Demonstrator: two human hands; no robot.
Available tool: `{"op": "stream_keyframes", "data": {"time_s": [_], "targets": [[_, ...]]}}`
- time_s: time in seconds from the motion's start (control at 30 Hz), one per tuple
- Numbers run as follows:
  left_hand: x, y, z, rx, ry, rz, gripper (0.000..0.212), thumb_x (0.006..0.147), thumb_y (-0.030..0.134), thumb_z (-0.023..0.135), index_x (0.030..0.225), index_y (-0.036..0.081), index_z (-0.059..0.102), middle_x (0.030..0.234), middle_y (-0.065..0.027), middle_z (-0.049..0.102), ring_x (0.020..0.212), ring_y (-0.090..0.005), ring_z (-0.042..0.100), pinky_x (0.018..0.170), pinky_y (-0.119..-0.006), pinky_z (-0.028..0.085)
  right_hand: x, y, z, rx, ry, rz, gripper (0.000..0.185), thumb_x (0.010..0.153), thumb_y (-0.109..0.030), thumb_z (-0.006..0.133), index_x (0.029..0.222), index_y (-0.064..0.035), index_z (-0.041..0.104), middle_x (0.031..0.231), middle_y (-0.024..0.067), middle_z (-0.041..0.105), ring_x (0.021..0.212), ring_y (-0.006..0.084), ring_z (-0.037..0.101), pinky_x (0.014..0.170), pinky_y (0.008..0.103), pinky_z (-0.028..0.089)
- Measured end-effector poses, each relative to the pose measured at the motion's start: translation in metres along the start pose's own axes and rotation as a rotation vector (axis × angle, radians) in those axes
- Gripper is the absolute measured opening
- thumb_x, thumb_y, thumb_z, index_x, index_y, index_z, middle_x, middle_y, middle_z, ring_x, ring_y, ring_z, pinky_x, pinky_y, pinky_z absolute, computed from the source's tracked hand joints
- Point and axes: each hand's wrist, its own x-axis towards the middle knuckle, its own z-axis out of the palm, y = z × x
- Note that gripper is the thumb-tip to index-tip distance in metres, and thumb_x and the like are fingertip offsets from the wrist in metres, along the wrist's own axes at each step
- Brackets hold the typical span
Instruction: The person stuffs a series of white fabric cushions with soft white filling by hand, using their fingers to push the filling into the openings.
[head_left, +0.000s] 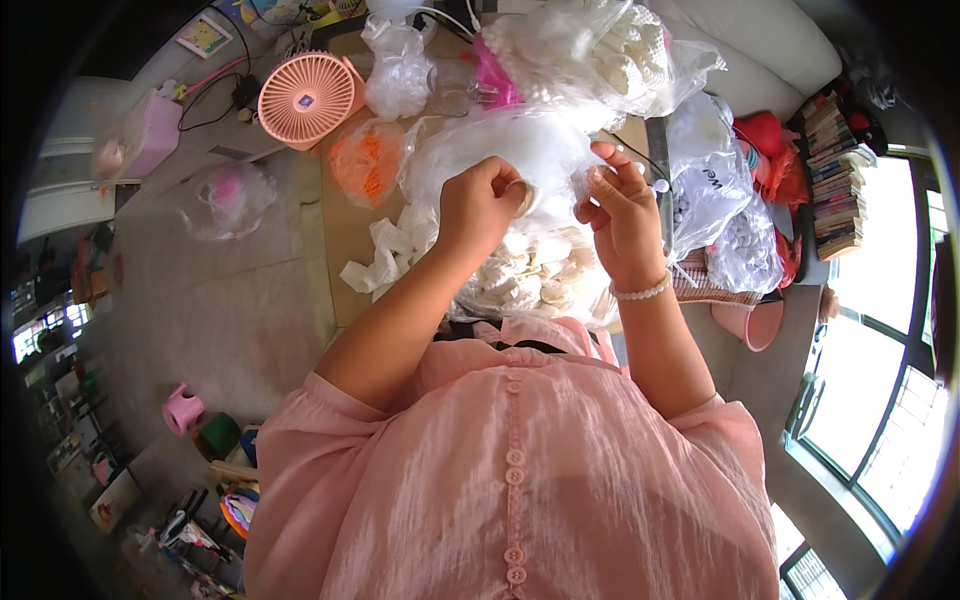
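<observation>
My left hand (480, 201) is closed with the fingertips pinching a small off-white piece (527, 201), perhaps fabric. To its right, my right hand (624, 206) has its thumb and fingers bent, with the index finger raised. Whether something thin lies between those fingertips I cannot tell. A pearl-like bead bracelet (643, 291) circles the right wrist. Beyond and beneath both hands spreads a clear plastic bag (480, 142) with whitish contents. Nearer my body, many crumpled cream pieces (536, 274) lie in clear plastic. A white textured strip (382, 255) sits left of them.
On the table (341, 281) are a pink fan (307, 100), a bag of orange bits (367, 166) and a large bag of white material (592, 52). Bags of white beads (742, 247) lie at right, near stacked books (836, 187). A pink bin (750, 321) stands below.
</observation>
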Motion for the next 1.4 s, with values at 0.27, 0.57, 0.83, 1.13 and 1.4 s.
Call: {"op": "stream_keyframes", "data": {"time_s": [0.27, 0.57, 0.83, 1.13, 1.4], "targets": [[-0.025, -0.002, -0.011, -0.289, -0.026, 0.068, 0.008, 0.078, 0.007, 0.065, 0.082, 0.0, 0.062, 0.07, -0.0065, 0.065, 0.062, -0.012, 0.061, 0.055, -0.026, 0.047, -0.043, 0.025, 0.038, -0.629, -0.135, -0.308, 0.022, 0.08, 0.004, 0.063, 0.101, 0.0, 0.061, 0.083, 0.0082, 0.064, 0.062, 0.0144, 0.059, 0.056, 0.0265, 0.049], [-0.05, 0.019, -0.022, -0.073, -0.024, 0.105, 0.011, 0.081, 0.01, 0.063, 0.079, -0.001, 0.061, 0.066, -0.0058, 0.063, 0.057, -0.0127, 0.058, 0.055, -0.027, 0.045, -0.054, 0.028, 0.037, -1.263, 0.005, -0.748, 0.022, 0.078, -0.006, 0.064, 0.1, -0.0062, 0.063, 0.078, 0.0098, 0.061, 0.063, 0.0273, 0.061, 0.058, 0.0357, 0.05], [-0.065, 0.018, -0.021, 0.187, 0.062, 0.299, 0.012, 0.081, 0.012, 0.064, 0.079, 0.0, 0.06, 0.063, -0.0118, 0.062, 0.053, -0.0194, 0.059, 0.052, -0.031, 0.045, -0.054, 0.032, 0.024, -1.196, -0.093, -0.618, 0.019, 0.079, -0.01, 0.063, 0.097, -0.0051, 0.065, 0.086, 0.0125, 0.065, 0.068, 0.03, 0.064, 0.063, 0.0375, 0.051], [-0.076, 0.015, -0.022, 0.381, 0.117, 0.564, 0.012, 0.082, 0.008, 0.062, 0.077, 0.001, 0.054, 0.069, -0.0155, 0.059, 0.057, -0.0296, 0.058, 0.053, -0.037, 0.044, -0.052, 0.036, 0.021, -1.226, -0.097, -0.615, 0.012, 0.078, -0.007, 0.062, 0.09, -0.0057, 0.064, 0.081, 0.0111, 0.065, 0.068, 0.0301, 0.063, 0.061, 0.0376, 0.051], [-0.086, 0.013, -0.003, -0.243, 0.013, 0.166, 0.014, 0.086, 0.004, 0.06, 0.097, 0.002, 0.052, 0.079, -0.0067, 0.061, 0.068, -0.0143, 0.06, 0.061, -0.028, 0.047, -0.056, 0.037, 0.026, -1.324, -0.019, -0.645, 0.02, 0.072, -0.004, 0.063, 0.091, -0.0086, 0.061, 0.08, 0.0089, 0.062, 0.065, 0.0294, 0.062, 0.059, 0.0373, 0.051]]}}
